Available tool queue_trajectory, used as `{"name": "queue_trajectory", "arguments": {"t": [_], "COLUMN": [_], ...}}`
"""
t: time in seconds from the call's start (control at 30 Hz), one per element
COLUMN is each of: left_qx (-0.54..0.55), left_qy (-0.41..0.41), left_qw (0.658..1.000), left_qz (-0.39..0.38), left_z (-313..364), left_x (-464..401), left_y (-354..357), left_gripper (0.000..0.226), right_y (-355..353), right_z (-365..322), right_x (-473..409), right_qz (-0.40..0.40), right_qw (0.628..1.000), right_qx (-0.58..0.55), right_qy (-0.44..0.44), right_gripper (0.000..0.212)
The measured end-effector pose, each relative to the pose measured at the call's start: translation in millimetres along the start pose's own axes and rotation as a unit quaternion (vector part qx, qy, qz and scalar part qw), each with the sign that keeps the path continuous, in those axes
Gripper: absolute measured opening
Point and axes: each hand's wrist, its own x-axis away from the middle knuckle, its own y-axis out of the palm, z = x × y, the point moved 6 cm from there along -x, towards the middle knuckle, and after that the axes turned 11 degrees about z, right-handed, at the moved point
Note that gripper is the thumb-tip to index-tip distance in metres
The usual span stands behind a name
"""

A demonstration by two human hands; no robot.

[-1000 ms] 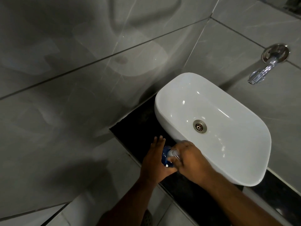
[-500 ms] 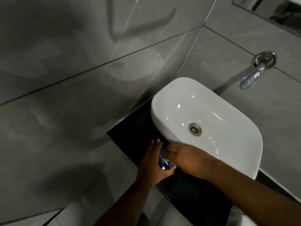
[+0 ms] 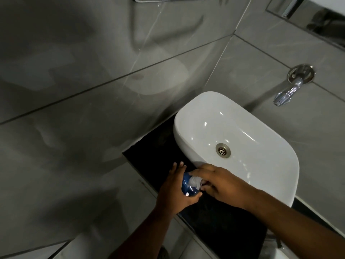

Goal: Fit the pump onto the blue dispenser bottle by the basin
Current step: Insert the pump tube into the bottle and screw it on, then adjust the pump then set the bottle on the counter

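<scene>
A blue dispenser bottle (image 3: 187, 189) stands on the black counter (image 3: 220, 221) just left of the white basin (image 3: 242, 146). My left hand (image 3: 173, 189) wraps around the bottle's left side, fingers pointing up. A whitish clear pump (image 3: 195, 181) sits at the bottle's top. My right hand (image 3: 222, 184) reaches in from the right, with its fingers closed on the pump. The bottle's lower part is hidden by my hands.
A chrome tap (image 3: 287, 92) sticks out of the grey tiled wall above the basin's far right. A metal drain (image 3: 222, 150) lies in the basin's bottom. Glossy grey wall tiles fill the left. A mirror edge (image 3: 308, 17) shows at the top right.
The view has tilted up slightly, so the basin and hands sit lower in frame. My right hand has turned on the pump, and the whitish pump shows more between the fingers.
</scene>
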Motion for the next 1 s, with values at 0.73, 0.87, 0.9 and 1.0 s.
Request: {"name": "queue_trajectory", "arguments": {"t": [0.73, 0.87, 0.9, 1.0], "left_qx": [0.054, 0.155, 0.185, 0.23], "left_qy": [-0.062, -0.138, -0.153, -0.18], "left_qw": [0.995, 0.977, 0.969, 0.955], "left_qz": [-0.056, -0.047, -0.053, -0.05], "left_z": [-17.9, -9.5, -4.3, 5.5], "left_x": [21.0, 19.7, 18.0, 15.4], "left_y": [-27.4, -39.5, -38.2, -35.6], "left_gripper": [0.106, 0.071, 0.069, 0.059], "right_y": [72.6, 99.1, 100.5, 103.7], "right_z": [34.6, 30.5, 29.5, 23.2], "right_x": [59.1, 62.0, 60.0, 52.1], "right_qz": [0.13, 0.233, 0.255, 0.296], "right_qw": [0.896, 0.833, 0.828, 0.82], "right_qx": [-0.293, -0.355, -0.355, -0.351], "right_qy": [0.307, 0.356, 0.352, 0.342], "right_gripper": [0.077, 0.083, 0.082, 0.073]}}
